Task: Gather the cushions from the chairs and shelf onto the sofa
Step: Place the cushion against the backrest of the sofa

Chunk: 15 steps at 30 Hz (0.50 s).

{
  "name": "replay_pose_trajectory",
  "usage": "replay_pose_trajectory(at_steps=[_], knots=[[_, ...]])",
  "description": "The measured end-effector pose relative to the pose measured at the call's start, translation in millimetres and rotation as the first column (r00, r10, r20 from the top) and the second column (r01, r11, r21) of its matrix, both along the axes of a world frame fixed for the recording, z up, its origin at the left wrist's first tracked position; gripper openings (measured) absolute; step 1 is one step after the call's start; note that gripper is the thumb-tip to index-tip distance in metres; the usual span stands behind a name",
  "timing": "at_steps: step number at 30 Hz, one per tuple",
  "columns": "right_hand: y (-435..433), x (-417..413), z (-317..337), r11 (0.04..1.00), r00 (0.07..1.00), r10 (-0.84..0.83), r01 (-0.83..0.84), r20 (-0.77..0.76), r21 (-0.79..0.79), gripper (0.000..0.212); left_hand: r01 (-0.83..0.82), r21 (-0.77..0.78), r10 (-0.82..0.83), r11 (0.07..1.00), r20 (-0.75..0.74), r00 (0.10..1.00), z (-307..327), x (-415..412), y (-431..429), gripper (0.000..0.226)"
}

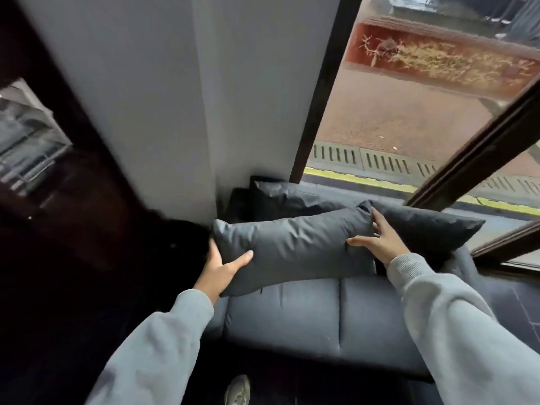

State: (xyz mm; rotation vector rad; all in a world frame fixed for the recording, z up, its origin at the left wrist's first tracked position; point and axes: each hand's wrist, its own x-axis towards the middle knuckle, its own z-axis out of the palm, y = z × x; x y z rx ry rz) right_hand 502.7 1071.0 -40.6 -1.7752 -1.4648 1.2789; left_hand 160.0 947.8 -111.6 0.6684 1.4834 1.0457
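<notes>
Head view: cushion (295,247) gripped both ends, left hand (222,267) & right hand (380,241), fingers spread on fabric; w/ loose hold, could slide off sofa (306,323) edge.

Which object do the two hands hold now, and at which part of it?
A grey rectangular fabric cushion above the sofa seat; left hand grips its lower left corner, right hand its right end.

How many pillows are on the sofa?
3. One cushion is held between the left hand and right hand above the seat; one leans behind it by the window; one sits in the back corner. More may be hidden behind.
</notes>
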Motion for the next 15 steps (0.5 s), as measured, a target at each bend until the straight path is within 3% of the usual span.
replay_pose_trajectory(at_steps=[4, 8, 11, 15], knots=[[73.2, -31.0, -52.8, 0.986, 0.992, 0.117, -0.122, -0.052, -0.110, 0.129, -0.119, -0.150, 0.114, 0.982, -0.036, 0.993, -51.8, 12.4, 6.6, 0.136], [139.2, -70.9, -132.8, 0.950, 0.964, 0.253, -0.264, -0.085, -0.165, 0.118, -0.383, -0.297, 0.388, 0.874, -0.047, 0.921, -115.9, 45.9, 0.5, 0.109], [174.9, -101.5, -201.6, 0.885, 0.905, 0.422, -0.426, -0.063, -0.191, 0.102, -0.570, -0.470, 0.641, 0.674, -0.011, 0.767, -162.3, 82.7, 0.0, 0.090], [193.0, -135.1, -286.5, 0.799, 0.825, 0.564, -0.553, -0.026, -0.235, 0.083, -0.720, -0.567, 0.891, 0.401, 0.061, 0.449, -206.6, 123.2, 8.1, 0.073]])
